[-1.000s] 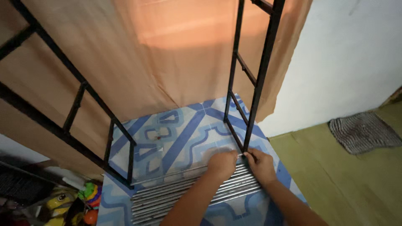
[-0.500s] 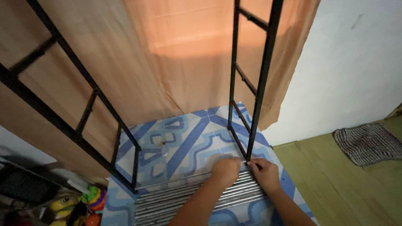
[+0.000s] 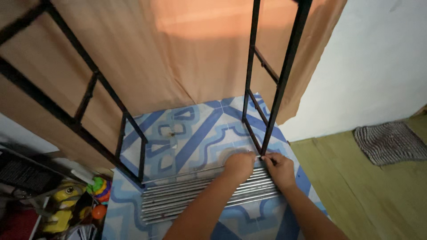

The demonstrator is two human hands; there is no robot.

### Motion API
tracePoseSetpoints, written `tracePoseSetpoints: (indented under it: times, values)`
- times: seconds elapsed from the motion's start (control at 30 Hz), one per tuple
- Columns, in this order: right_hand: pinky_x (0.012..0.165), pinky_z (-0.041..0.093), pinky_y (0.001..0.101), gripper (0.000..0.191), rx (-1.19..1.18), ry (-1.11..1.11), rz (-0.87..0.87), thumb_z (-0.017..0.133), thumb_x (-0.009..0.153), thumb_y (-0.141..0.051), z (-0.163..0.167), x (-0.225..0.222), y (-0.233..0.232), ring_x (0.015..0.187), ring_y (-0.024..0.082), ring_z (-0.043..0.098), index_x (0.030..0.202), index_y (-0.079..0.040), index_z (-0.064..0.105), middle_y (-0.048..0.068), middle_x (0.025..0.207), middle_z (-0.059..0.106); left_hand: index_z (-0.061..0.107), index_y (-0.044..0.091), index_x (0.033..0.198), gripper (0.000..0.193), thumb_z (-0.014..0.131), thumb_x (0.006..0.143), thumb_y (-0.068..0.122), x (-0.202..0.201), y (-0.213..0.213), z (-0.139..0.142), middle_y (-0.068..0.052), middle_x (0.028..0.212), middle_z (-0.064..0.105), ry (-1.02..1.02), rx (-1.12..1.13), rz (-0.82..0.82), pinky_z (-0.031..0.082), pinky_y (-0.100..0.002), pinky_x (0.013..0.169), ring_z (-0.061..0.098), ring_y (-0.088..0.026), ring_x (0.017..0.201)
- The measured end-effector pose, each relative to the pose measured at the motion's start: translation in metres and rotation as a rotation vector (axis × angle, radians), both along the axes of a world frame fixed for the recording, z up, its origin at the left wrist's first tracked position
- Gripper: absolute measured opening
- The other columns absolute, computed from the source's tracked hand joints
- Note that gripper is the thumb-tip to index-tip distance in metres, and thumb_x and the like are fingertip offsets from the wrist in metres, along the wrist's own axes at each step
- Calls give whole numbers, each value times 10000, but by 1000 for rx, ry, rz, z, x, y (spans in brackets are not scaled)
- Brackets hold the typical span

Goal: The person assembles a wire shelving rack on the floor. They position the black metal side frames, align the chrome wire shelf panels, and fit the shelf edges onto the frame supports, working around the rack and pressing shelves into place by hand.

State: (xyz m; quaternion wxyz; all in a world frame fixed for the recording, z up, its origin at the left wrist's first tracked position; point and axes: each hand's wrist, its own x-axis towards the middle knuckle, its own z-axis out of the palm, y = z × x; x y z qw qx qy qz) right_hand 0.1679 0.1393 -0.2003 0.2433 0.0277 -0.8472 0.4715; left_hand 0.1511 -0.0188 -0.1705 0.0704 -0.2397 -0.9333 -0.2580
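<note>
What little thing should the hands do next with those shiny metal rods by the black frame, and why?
Probably slide the top grey metal rod a little further toward the black metal frame leg. Both the left hand and right hand sit at the rods' right ends, right at that leg's foot, while the other rods lie flat on the blue patterned floor tiles.

The left hand [image 3: 239,165] covers the near ends of the metal rods [image 3: 191,198] and hides its own fingertips. Both forearms are cut off by the bottom edge.
</note>
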Motion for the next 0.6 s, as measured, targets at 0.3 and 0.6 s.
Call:
tracePoseSetpoints:
  times: [0.3, 0.6]
  values:
    - [684, 576, 307, 212, -68, -16, 6, 805, 844, -170, 19, 7, -7, 728, 198, 749, 994, -22, 782, 133, 900, 786, 735, 106, 931, 172, 583, 897, 177, 17, 14, 22, -126, 960, 731, 92, -172, 183, 486, -550, 826, 708, -325, 936]
    - [678, 580, 305, 237, -63, -60, -20, 818, 824, -181, 25, 11, -18, 699, 163, 736, 1010, -36, 791, 126, 844, 781, 719, 88, 977, 181, 593, 853, 125, 22, 7, 32, -139, 1040, 720, 13, -147, 186, 464, -565, 860, 691, -353, 997]
